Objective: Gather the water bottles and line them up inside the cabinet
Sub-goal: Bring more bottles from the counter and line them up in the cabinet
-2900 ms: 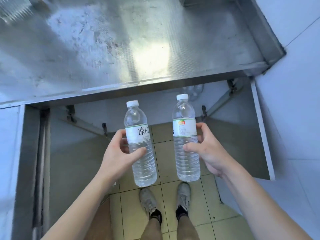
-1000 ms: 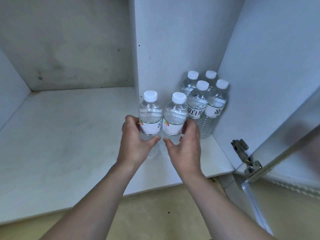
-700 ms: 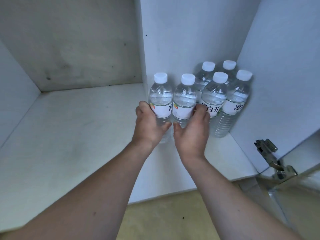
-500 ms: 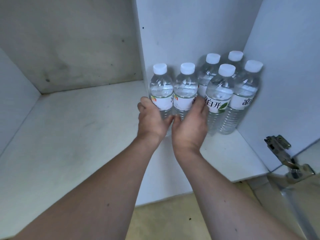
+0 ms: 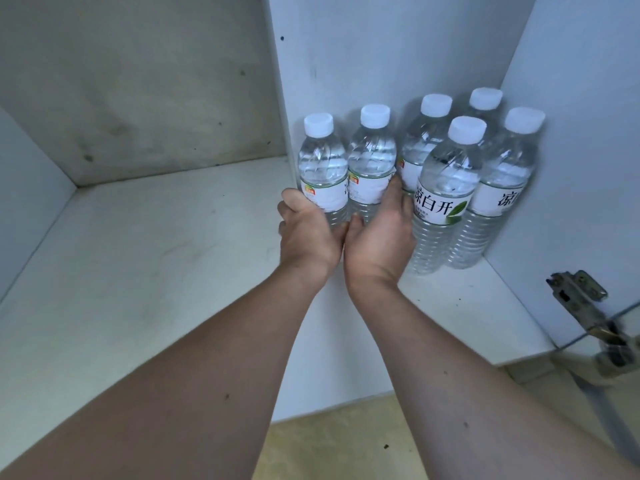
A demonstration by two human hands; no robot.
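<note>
1. Bottles: left hand (image 5: 306, 233) grips one bottle (image 5: 323, 174); right hand (image 5: 379, 237) grips its neighbour (image 5: 372, 168), both upright on the cabinet shelf (image 5: 156, 271).
2. Four more bottles (image 5: 446, 188) crowd just right of the right hand.
3. Open shelf lies left of the left hand; a hinge (image 5: 578, 296) sits far right.

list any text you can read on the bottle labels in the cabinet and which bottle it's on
"凉白开" on the label of the front bottle, with a green leaf mark beside it; the small print beneath is too blurred to read.
"凉" only, on the far right bottle; the rest turns out of view.
Left-held bottle: one cut-off character at the label edge, unreadable.
Right-held bottle: print too small to read.
The two back bottles show no readable text.
</note>
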